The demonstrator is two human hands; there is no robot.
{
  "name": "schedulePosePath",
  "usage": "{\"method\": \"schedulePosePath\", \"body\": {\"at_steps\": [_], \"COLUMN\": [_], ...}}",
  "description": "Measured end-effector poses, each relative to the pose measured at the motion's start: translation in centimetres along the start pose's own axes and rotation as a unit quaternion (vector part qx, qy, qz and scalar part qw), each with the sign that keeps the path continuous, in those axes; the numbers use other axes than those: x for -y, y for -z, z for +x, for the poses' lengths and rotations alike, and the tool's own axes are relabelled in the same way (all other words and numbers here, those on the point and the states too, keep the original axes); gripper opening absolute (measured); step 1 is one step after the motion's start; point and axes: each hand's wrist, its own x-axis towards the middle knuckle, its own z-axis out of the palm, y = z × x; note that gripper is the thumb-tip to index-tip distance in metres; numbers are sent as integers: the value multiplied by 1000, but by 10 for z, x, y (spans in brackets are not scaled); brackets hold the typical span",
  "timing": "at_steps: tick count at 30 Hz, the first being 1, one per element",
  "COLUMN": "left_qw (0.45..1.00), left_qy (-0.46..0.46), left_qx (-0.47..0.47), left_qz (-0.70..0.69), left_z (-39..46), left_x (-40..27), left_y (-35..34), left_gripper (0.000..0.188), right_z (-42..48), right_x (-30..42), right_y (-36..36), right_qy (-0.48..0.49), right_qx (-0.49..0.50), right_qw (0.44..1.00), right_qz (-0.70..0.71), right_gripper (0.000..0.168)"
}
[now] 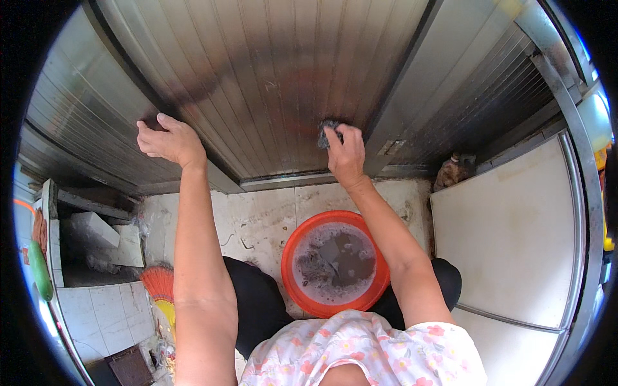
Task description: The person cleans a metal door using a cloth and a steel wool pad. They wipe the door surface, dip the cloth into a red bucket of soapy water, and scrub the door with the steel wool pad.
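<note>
A ribbed metal door panel (270, 96) fills the upper part of the head view. My right hand (348, 149) grips a dark metal scouring pad (329, 134) and holds it against the panel's lower right part. To the left, my left hand (171, 141) is at the upright frame beside the panel, fingers curled and apart, with nothing seen in it; whether the fingertips touch the metal is unclear. Below my right hand, between my knees, a red plastic basin (288, 270) holds murky, sudsy water (355, 260) with a greyish mass partly sunk in it.
A red and yellow broom (159, 284) lies by my left arm. Left of it is a tiled recess (91, 309) with a white block (94, 229). White cabinet doors (502, 231) rise at the right, a dirty bottle (450, 171) behind them. The tiled floor (260, 207) is stained.
</note>
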Motion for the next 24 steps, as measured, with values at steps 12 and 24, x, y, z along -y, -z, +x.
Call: {"method": "schedulePosePath", "body": {"at_steps": [12,24], "left_qw": [1000,1000], "left_qy": [5,-23], "left_qx": [19,15], "left_qz": [2,11], "left_z": [3,5], "left_x": [1,15], "left_y": [7,8], "left_gripper": [52,54], "right_z": [49,137], "right_x": [14,20], "right_y": [6,27], "right_qy": [17,6], "right_qx": [-43,-164], "right_qw": [998,986], "right_qz": [-39,-15], "right_gripper": [38,40]}}
